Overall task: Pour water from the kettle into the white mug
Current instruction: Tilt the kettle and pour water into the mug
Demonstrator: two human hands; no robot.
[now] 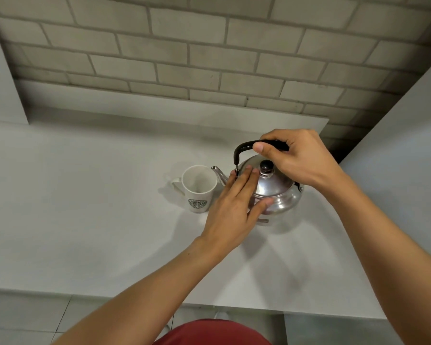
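Red cloth (212,332) at the bottom edge lay nearest the camera; both bare forearms reached out above it over the white bench (85,232). The stainless steel kettle (281,195) stood at the far right of the bench, seemingly still resting on it, though the contact line was partly hidden by the left hand. Its spout (218,173) pointed left and reached the rim of the white mug (198,189), which stood upright just beside the kettle with its handle turned away to the left.

Right hand (299,158): grip closed around the black handle (244,146) arching over the lid. Left hand (234,205): grip not closed on anything — fingers lay flat against the lid and shoulder near the spout base, thumb against the body, steadying.

Handling, as judged: the kettle was rigid, polished and likely slippery on its metal surfaces; its weight would depend on the fill. The black handle was the proper place to hold. The lid with its black knob (266,166) sat loose-fitting by appearance and could shift on tilting — a hand pressed on it seemed prudent. The metal might be hot; this could not be established. The mug was ceramic, breakable, and light enough to be nudged by the spout.

Contents: the mug interior appeared empty and dry. The kettle's contents were not visible, the lid being on.
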